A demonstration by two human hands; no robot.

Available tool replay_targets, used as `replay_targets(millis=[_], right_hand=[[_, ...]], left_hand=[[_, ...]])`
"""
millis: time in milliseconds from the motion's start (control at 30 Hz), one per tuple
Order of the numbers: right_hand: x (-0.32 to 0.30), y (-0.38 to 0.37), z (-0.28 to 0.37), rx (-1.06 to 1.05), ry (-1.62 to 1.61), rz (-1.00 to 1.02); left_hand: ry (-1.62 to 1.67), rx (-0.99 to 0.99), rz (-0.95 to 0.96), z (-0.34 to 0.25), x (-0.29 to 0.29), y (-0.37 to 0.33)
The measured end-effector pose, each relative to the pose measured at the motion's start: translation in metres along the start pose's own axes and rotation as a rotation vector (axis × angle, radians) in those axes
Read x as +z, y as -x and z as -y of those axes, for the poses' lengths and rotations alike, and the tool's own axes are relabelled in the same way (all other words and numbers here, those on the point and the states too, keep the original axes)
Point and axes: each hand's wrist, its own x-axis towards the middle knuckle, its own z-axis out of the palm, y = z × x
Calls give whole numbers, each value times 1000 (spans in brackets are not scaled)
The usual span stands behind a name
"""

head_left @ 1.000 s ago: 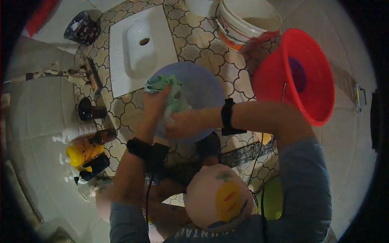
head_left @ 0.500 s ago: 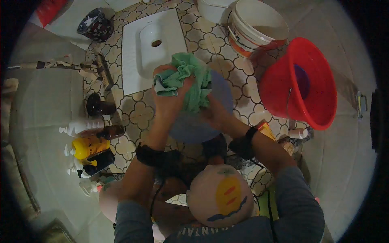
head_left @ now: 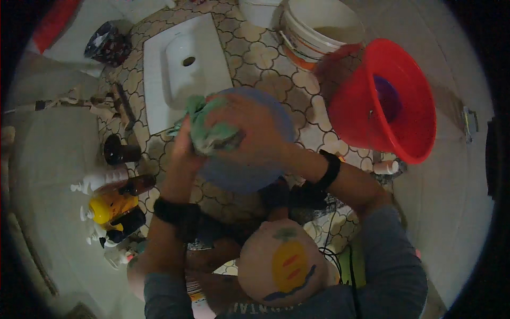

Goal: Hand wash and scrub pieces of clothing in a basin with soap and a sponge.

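A bunched green cloth (head_left: 204, 125) is gripped above a round blue basin (head_left: 241, 178). Its left side is cupped by my left hand (head_left: 184, 146), closed around it with the fingers mostly hidden. My right hand (head_left: 252, 122) presses over the cloth from the right and is smeared by motion. Green folds stick out beyond my hands at the upper left. The hands and cloth block most of the inside of the basin.
A white squat toilet (head_left: 186, 69) lies beyond the basin. To the right, a red bucket (head_left: 350, 106) leans over with a purple item inside; a white bucket (head_left: 324, 24) stands behind it. Several bottles (head_left: 111, 207) line the left wall, near a patterned bin (head_left: 109, 45).
Both hands and the cloth have shifted left and slightly nearer. My right hand has come up over the cloth, which is squeezed into a tighter bundle. The whole view has also shifted somewhat.
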Motion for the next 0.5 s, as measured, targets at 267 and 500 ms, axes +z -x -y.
replay_targets(millis=[267, 500], right_hand=[[24, 24, 17, -625, 49, 52], [43, 38, 14, -674, 156, 371]], left_hand=[[-540, 116, 67, -30, 46, 4], [-403, -63, -30, -12, 38, -14]])
